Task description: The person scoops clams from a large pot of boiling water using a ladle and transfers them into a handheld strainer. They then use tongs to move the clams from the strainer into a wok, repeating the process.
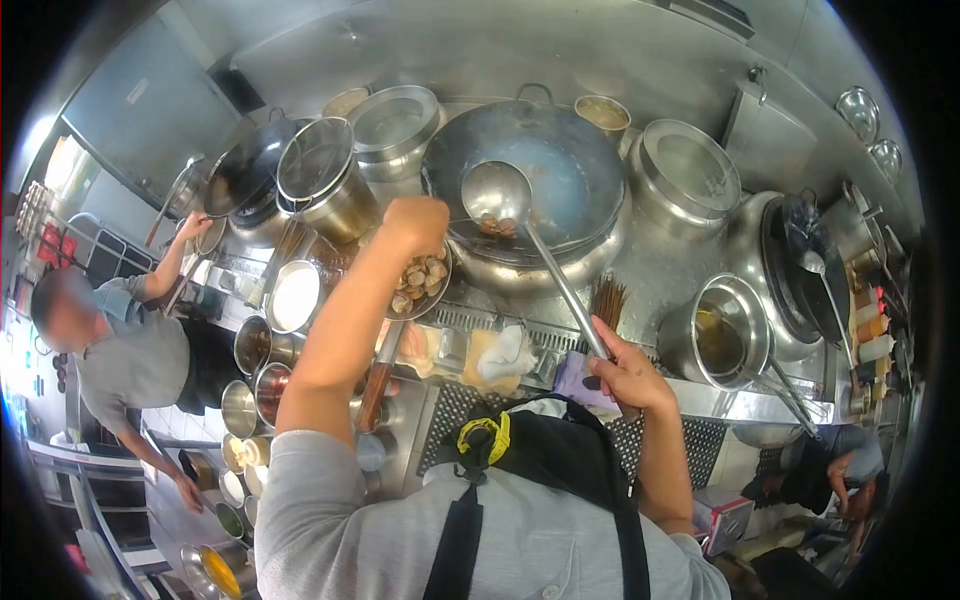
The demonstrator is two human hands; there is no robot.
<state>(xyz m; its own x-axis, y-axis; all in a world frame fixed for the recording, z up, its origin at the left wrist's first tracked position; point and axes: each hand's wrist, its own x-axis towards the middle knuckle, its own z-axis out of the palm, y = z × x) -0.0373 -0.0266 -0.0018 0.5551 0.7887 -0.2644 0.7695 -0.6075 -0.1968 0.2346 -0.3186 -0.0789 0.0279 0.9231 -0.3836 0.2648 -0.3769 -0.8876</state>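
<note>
My right hand [634, 374] is closed around the long handle of a metal ladle [566, 285]. The ladle's bowl is over the near left part of a large dark wok [590, 170], which holds cloudy liquid. A few clams [497, 226] show just below the bowl, at the wok's near side. My left hand [415, 226] is a closed fist by the wok's left rim; its fingertips are hidden. Just under that fist, a strainer [440, 297] full of clams [418, 284] rests with its wooden handle [377, 385] pointing toward me.
A bamboo brush [607, 299] stands near the wok. To the right are a lidded pot [690, 165], a pot of oil [716, 335] and another wok [800, 270]. Several metal containers [240, 408] line the left side. One co-worker [135, 350] stands left; another person [850, 465] is far right.
</note>
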